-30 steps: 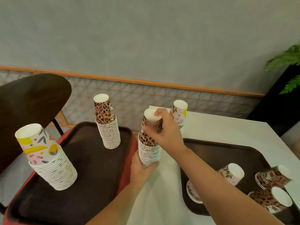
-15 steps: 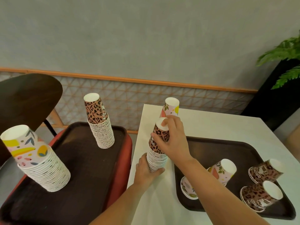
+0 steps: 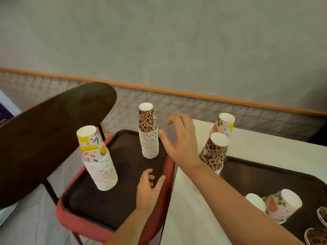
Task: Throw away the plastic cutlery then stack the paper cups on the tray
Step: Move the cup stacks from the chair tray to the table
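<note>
On the far left, past the dark chair back [image 3: 44, 138], a floral stack [image 3: 99, 163] of upturned paper cups stands on the tray [image 3: 109, 206] that sits on the red seat [image 3: 85, 225]. A leopard stack [image 3: 148, 135] stands upright farther back on the same tray. Your left hand [image 3: 147, 191] lies low over the tray's near right part, fingers loose and spread, holding nothing. Your right hand [image 3: 180, 142] hangs in the air just right of the leopard stack, fingers apart and empty.

Right of it, on the white table [image 3: 265, 144], a second leopard stack [image 3: 214, 152] leans a little, with a second floral stack [image 3: 223, 125] behind it. Farthest right, a second tray [image 3: 265, 177] carries loose cups [image 3: 283, 204] lying on their sides.

No cutlery shows, so you look to be in the stacking step, probably merging piles. Next you likely need to wrap a hand firmly round one tall stack near its base and lift it straight so it doesn't buckle. The loose cups are not yet gathered.
</note>
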`<state>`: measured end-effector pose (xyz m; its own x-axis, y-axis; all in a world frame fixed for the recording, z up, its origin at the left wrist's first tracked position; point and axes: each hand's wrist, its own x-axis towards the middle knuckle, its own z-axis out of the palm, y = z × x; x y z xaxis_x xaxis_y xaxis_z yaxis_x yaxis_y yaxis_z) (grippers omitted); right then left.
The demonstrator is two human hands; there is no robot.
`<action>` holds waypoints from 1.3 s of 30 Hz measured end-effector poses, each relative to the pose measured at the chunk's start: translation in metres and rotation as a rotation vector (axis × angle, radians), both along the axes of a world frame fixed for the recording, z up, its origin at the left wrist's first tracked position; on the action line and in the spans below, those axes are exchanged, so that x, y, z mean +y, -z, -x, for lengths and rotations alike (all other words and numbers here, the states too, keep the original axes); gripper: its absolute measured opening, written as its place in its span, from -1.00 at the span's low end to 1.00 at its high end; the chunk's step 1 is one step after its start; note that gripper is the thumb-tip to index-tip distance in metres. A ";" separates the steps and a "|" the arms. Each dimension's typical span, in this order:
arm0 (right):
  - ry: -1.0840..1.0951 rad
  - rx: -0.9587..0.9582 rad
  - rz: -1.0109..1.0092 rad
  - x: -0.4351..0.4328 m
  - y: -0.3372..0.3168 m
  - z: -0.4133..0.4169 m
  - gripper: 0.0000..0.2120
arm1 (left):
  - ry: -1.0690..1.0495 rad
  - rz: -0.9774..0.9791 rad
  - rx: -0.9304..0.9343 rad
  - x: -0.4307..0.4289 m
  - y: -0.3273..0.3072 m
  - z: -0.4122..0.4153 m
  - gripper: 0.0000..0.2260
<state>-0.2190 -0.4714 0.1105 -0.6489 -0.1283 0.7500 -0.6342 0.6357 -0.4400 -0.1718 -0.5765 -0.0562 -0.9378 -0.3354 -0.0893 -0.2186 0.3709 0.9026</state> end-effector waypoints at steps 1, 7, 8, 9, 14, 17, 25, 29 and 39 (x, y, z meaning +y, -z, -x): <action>-0.044 -0.035 -0.013 -0.014 0.000 -0.002 -0.79 | -0.073 -0.006 0.017 -0.012 0.002 -0.003 -0.60; -0.302 -0.183 -0.144 -0.094 0.005 -0.011 -0.70 | -0.390 -0.052 0.024 -0.074 0.010 -0.024 -0.81; -0.340 -0.217 -0.175 -0.105 0.006 -0.012 -0.66 | -0.429 -0.045 0.029 -0.083 0.011 -0.027 -0.82; -0.369 -0.255 -0.207 -0.116 0.007 -0.013 -0.61 | -0.463 -0.032 0.025 -0.091 0.012 -0.030 -0.80; -0.408 -0.398 -0.349 -0.154 0.012 -0.013 -0.42 | -0.562 0.025 -0.037 -0.131 0.013 -0.028 -0.58; -0.379 -0.440 -0.443 -0.168 0.015 -0.007 -0.40 | -0.510 0.039 -0.097 -0.145 0.012 -0.018 -0.26; -0.372 -0.537 -0.291 -0.171 0.021 0.002 -0.67 | -0.299 -0.098 -0.119 -0.170 0.027 0.017 0.03; -0.340 -0.544 -0.195 -0.159 0.033 0.007 -0.68 | -0.278 -0.163 -0.058 -0.168 0.042 0.021 -0.02; -0.286 -0.497 -0.073 -0.128 0.024 -0.005 -0.61 | -0.247 -0.108 0.017 -0.140 0.038 0.014 -0.07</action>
<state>-0.2137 -0.5997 0.0866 -0.8529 -0.3906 0.3463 -0.5136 0.5095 -0.6904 -0.1857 -0.7162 -0.0941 -0.8302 -0.5440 -0.1221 -0.2752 0.2094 0.9383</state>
